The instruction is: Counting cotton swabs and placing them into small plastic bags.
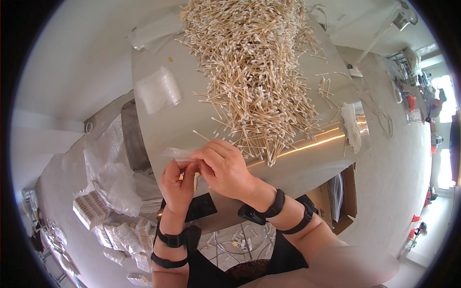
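Observation:
Both my hands are together over the near left edge of the metal table. A small clear plastic bag is pinched between them, its film sticking out to the left above my fingers. My left hand is closed on the bag from below, thumb against fingers. From the right, my right hand curls over with its fingertips at the bag. Something yellow shows beside my left thumb, too small to name. A large heap of cotton swabs with wooden sticks lies just beyond my hands, some strays touching the table near my right fingers.
A stack of clear bags lies left of the heap. White gloves hang at the right edge. A dark flat object is by the near edge. Packed bundles sit on the floor left; a cardboard box stands right.

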`<action>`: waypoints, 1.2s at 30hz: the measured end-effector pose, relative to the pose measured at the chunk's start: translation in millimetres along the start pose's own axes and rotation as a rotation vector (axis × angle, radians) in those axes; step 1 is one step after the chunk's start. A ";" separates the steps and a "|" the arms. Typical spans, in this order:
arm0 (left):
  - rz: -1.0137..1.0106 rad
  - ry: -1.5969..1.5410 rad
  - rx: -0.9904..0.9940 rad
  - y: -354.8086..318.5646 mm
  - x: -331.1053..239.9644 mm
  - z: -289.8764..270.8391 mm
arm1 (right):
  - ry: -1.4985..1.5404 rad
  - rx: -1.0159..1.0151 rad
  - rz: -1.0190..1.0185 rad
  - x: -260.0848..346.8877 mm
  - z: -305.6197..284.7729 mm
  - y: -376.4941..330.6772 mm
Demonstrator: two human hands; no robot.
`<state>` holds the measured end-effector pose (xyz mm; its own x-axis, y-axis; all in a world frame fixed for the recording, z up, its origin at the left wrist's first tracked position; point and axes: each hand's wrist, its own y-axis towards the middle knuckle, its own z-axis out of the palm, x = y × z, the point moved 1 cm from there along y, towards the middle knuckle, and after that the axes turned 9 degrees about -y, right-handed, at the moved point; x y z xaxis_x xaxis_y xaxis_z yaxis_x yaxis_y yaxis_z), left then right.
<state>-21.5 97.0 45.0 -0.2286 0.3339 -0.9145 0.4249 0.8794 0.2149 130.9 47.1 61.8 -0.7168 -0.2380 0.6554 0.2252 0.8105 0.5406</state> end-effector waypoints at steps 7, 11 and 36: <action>-0.172 -0.246 0.042 -4.8 -8.2 5.4 | -0.067 -0.095 0.064 0.3 -2.3 -1.0; -0.091 -0.195 -0.052 -8.7 11.4 2.1 | 0.179 0.049 0.113 10.8 4.3 -3.9; 0.108 0.179 0.116 -2.4 -19.7 3.6 | -0.180 0.141 0.023 9.6 -8.3 -5.3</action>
<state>-14.9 87.0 61.3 -0.3238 0.4879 -0.8106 0.5506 0.7939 0.2579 128.3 36.1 69.7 -0.8213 -0.1297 0.5555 0.1573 0.8846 0.4391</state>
